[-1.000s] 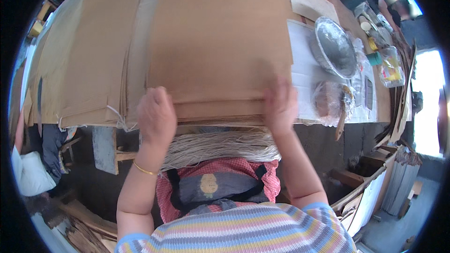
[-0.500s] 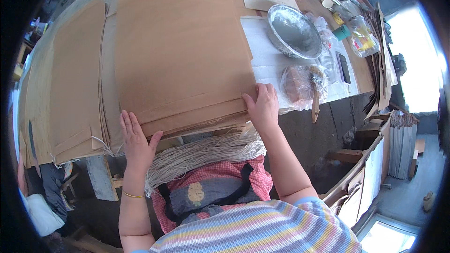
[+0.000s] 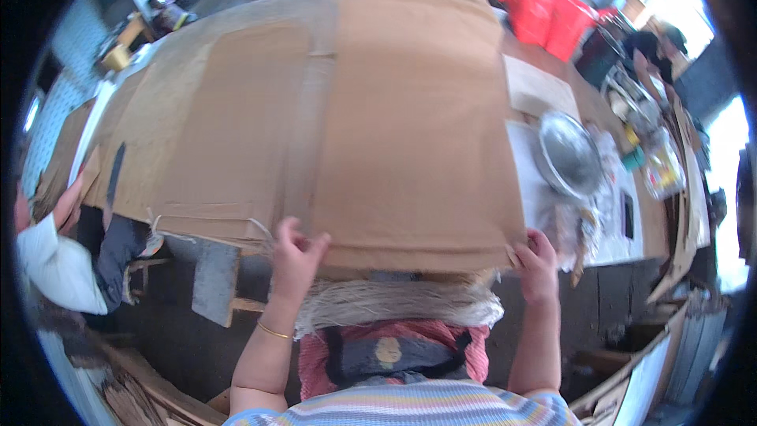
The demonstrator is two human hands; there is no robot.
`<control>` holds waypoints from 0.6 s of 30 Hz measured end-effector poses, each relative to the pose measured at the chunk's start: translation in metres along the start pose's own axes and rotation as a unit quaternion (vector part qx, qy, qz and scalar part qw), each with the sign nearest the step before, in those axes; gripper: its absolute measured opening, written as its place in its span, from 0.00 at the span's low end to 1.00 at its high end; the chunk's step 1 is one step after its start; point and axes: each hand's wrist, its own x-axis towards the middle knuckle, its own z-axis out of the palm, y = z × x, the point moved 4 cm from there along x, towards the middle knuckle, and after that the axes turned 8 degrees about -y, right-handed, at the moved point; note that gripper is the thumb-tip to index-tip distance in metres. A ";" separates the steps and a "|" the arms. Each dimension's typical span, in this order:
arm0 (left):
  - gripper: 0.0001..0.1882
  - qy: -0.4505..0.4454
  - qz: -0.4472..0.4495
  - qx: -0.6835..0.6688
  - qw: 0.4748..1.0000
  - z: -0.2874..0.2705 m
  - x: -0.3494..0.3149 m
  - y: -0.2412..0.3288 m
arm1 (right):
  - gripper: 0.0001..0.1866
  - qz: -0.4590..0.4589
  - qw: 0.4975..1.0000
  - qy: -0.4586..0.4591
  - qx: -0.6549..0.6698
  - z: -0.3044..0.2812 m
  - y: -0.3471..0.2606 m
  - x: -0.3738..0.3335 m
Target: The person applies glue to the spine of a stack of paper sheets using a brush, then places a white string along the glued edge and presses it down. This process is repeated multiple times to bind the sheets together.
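A stack of large brown kraft paper sheets lies on the table in front of me, its near edge folded. At its near right corner my right hand pinches the paper between thumb and fingers. My left hand is beside the near left corner, fingers curled but apart from the thumb, whose tip is close to the paper edge. Whether that thumb touches the sheet I cannot tell. A bundle of pale strings hangs below the table edge, across my red checked apron.
More brown paper lies to the left, with white ties. At right are a metal basin, a brush, a phone and a plastic jug. Red bags stand behind. One person is at left, another far right.
My view has swung, so the table appears farther right. Both hands have lifted from lying flat on the paper's near edge; the right now pinches its corner, the left has curled.
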 end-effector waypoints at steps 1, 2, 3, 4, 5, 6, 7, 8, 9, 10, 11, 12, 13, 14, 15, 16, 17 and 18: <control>0.23 -0.049 -0.027 -0.080 0.995 -0.003 -0.007 0.006 | 0.06 0.039 0.999 -0.015 0.012 0.002 0.000 -0.004; 0.19 -0.112 -0.074 -0.158 0.978 0.001 -0.013 -0.002 | 0.07 0.079 0.996 -0.031 0.022 -0.004 0.004 -0.006; 0.16 -0.180 -0.113 -0.239 0.948 0.014 -0.018 -0.015 | 0.07 0.014 0.989 -0.038 -0.145 -0.016 0.016 -0.003; 0.12 -0.096 -0.023 -0.141 0.985 0.022 -0.024 -0.037 | 0.07 -0.054 0.950 -0.044 -0.304 -0.018 0.032 0.002; 0.11 -0.029 0.050 -0.080 0.995 0.009 -0.026 -0.029 | 0.07 -0.040 0.905 -0.035 -0.422 -0.012 0.040 0.002; 0.11 0.036 0.124 -0.014 0.992 -0.007 -0.032 -0.015 | 0.08 -0.090 0.893 -0.040 -0.439 0.011 0.036 -0.004; 0.09 0.066 0.124 0.037 0.989 -0.027 -0.034 -0.016 | 0.08 -0.064 0.915 -0.064 -0.394 0.031 0.042 -0.004; 0.08 0.096 0.125 0.085 0.984 -0.049 -0.034 -0.026 | 0.09 -0.038 0.932 -0.087 -0.350 0.050 0.047 -0.004; 0.09 0.124 0.114 0.046 0.985 -0.070 -0.029 -0.042 | 0.09 -0.033 0.946 -0.116 -0.301 0.076 0.049 -0.003; 0.11 0.123 0.006 -0.040 0.992 -0.091 -0.028 -0.062 | 0.10 -0.028 0.957 -0.144 -0.251 0.104 0.052 -0.001; 0.13 0.182 0.002 -0.036 0.983 -0.119 -0.023 -0.074 | 0.09 -0.009 0.962 -0.184 -0.202 0.135 0.060 0.004; 0.13 0.229 0.013 -0.014 0.973 -0.149 -0.010 -0.091 | 0.09 0.008 0.963 -0.224 -0.147 0.170 0.066 0.010; 0.13 0.266 0.036 0.065 0.961 -0.182 0.003 -0.125 | 0.08 0.073 0.956 -0.279 -0.058 0.209 0.065 0.010; 0.13 0.283 0.045 0.083 0.954 -0.212 0.018 -0.142 | 0.07 0.137 0.934 -0.327 0.030 0.246 0.063 0.011; 0.13 0.304 0.047 0.104 0.946 -0.240 0.034 -0.167 | 0.06 0.056 0.924 -0.373 -0.060 0.279 0.063 0.017; 0.15 0.282 0.010 0.145 0.949 -0.266 0.051 -0.181 | 0.06 -0.022 0.900 -0.409 -0.148 0.308 0.071 0.024; 0.16 0.261 -0.037 0.147 0.953 -0.282 0.067 -0.192 | 0.08 0.035 0.908 -0.399 -0.124 0.333 0.076 0.028; 0.16 0.259 -0.044 0.144 0.954 -0.297 0.078 -0.203 | 0.11 0.090 0.910 -0.393 -0.096 0.357 0.081 0.029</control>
